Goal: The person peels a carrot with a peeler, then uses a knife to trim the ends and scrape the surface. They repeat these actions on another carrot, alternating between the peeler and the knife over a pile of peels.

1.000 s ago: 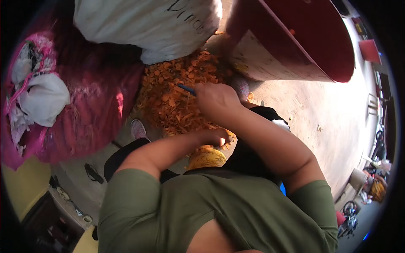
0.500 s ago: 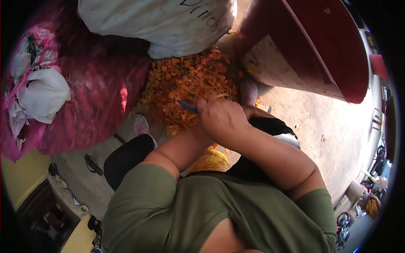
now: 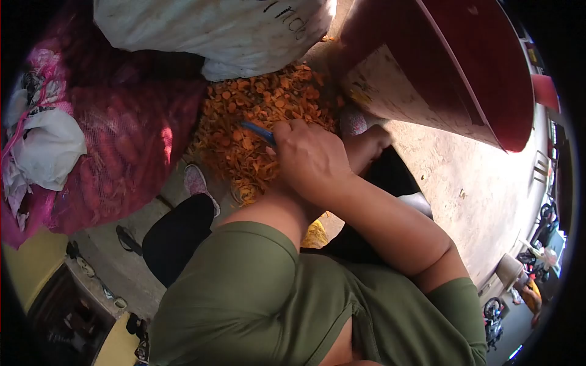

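Note:
My right hand [image 3: 312, 152] is closed around a blue-handled tool [image 3: 257, 131], which points up and left over a heap of orange carrot pieces and peelings [image 3: 256, 110]. What sort of tool it is cannot be made out. Under the right wrist crosses my left forearm. My left hand [image 3: 373, 139] reaches out to the right, beside my dark-clad knee and below the red container. Its fingers are too unclear to show whether they hold anything.
A pink mesh sack of carrots [image 3: 122, 146] stands at the left. Behind the heap is a white sack with writing [image 3: 220, 36]. A large red container [image 3: 452, 67] leans at upper right. Sandals [image 3: 128, 238] lie at lower left. A yellow object [image 3: 315, 235] shows between my legs.
My left hand has moved out to the right from beneath my right hand. The right hand, with the blue tool, has shifted slightly left and up.

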Demonstrator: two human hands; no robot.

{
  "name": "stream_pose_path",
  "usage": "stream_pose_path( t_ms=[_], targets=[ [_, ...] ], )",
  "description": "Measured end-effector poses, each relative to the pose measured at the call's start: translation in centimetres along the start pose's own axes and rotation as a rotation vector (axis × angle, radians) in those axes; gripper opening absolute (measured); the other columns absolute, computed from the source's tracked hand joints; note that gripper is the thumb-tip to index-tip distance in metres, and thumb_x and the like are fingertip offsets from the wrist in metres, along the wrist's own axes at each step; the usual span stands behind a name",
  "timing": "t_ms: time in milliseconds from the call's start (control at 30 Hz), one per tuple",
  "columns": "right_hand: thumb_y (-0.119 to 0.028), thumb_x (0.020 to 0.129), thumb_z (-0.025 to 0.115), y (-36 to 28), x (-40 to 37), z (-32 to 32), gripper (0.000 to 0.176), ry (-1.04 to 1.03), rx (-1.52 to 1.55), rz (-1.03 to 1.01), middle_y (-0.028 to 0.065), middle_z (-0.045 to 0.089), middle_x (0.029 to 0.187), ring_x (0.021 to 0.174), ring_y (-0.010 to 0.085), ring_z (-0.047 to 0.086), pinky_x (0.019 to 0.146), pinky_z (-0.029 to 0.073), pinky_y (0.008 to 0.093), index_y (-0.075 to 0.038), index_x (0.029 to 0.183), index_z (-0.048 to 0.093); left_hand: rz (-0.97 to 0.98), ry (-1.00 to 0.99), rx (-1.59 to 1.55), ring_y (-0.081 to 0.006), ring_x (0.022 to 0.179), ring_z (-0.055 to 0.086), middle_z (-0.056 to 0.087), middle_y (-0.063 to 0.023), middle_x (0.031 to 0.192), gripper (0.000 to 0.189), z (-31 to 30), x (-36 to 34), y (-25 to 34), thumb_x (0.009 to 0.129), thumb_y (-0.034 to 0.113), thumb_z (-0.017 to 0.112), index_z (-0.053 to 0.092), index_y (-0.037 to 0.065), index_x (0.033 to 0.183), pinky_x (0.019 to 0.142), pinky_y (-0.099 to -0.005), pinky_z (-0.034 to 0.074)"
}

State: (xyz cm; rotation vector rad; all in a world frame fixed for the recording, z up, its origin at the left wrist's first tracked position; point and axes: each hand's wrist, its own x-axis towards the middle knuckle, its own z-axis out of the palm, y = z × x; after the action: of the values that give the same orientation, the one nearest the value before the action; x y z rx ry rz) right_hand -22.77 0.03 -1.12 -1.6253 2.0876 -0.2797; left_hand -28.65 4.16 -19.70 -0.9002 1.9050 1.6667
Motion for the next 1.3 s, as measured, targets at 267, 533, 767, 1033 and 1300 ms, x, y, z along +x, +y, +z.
stream_pose_path(
  t_ms=[267,533,767,1033,1300],
  targets=[
    [-0.026,0.078,0.057,1.6,1.2,2.6,0.024,-0.042,0.164,0.017,0.0144,0.054,0.083,0.081,0.0317,0.055,0.066,0.045,0.0421,-0.004,0.086,0.05,-0.14,0.012,0.058,-0.0183,0.074,0.057,0.061,-0.0126,0.078,0.034,1.3,-4.6,-8.1,0.082,0.032,0.053,0.059,-0.001,0.089,0.064,-0.0304,0.046],
    [-0.027,0.078,0.058,1.3,0.6,4.6,0.026,-0.226,0.096,0.027,0.0143,0.055,0.083,0.077,0.0322,0.057,0.065,0.045,0.0421,-0.004,0.087,0.05,-0.159,-0.066,0.123,-0.0197,0.075,0.057,0.061,-0.0135,0.079,0.037,5.2,-7.2,-10.9,0.082,0.034,0.053,0.058,-0.002,0.091,0.064,-0.0317,0.046],
    [-0.028,0.079,0.056,0.5,0.2,6.4,0.025,-0.351,-0.01,0.027,0.0141,0.056,0.081,0.076,0.0316,0.058,0.066,0.046,0.0417,-0.004,0.087,0.052,-0.097,-0.058,0.171,-0.021,0.075,0.057,0.06,-0.0142,0.08,0.04,5.0,-6.5,-10.5,0.082,0.036,0.053,0.058,-0.002,0.092,0.065,-0.0329,0.046],
    [-0.024,0.079,0.055,0.4,0.7,4.7,0.021,-0.254,-0.068,0.067,0.0144,0.055,0.081,0.078,0.0332,0.057,0.066,0.045,0.0427,-0.005,0.085,0.05,-0.035,-0.042,0.25,-0.0224,0.075,0.057,0.06,-0.0151,0.081,0.043,4.3,-5.3,-9.8,0.082,0.038,0.053,0.057,-0.003,0.094,0.066,-0.0342,0.046],
    [-0.022,0.076,0.059,-0.1,2.9,3.5,0.022,0.03,-0.074,0.027,0.0144,0.053,0.084,0.079,0.0344,0.055,0.065,0.044,0.0442,-0.004,0.084,0.049,0.034,-0.099,0.426,-0.0239,0.076,0.057,0.06,-0.016,0.081,0.045,3.0,-5.5,-8.7,0.082,0.04,0.053,0.056,-0.004,0.095,0.066,-0.0355,0.046]
  ],
)
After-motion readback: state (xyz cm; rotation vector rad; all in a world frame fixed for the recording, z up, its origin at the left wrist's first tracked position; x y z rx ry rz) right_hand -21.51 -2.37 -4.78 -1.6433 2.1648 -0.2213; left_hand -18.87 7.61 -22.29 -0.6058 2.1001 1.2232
